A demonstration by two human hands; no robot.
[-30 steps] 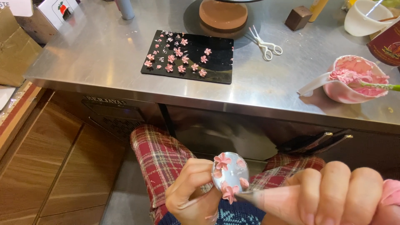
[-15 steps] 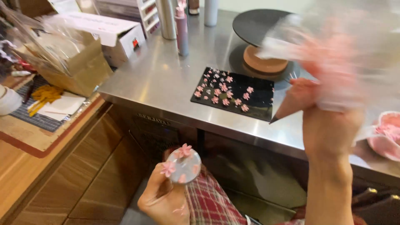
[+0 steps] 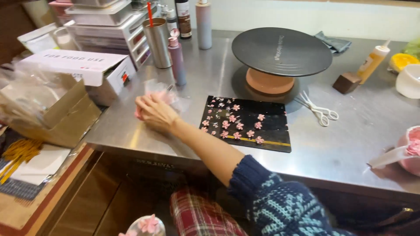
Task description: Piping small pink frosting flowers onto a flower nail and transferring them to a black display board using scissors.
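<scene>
At the far left, a soft brown paper bag (image 3: 57,111) and a white cardboard box (image 3: 83,70) crowd the edge of the steel desk (image 3: 350,144). Your right hand (image 3: 153,112) reaches across your body and rests on the clear piping bag (image 3: 168,95) of pink cream just beside that box, fingers curled down over its crinkled plastic. Press too hard and cream may squeeze out; swing your forearm back carelessly and your sleeve (image 3: 280,205) could smear the small pink sugar flowers (image 3: 232,122) on the flat black mat (image 3: 247,124) just right of it. At the bottom edge, a rounded metal flower nail (image 3: 146,226) carries a fresh pink blossom; your left hand is out of view, so I cannot tell its grip, and a tilt could drop it. Farther right stand the matte black turntable (image 3: 282,50) and white scissors (image 3: 321,111).
</scene>
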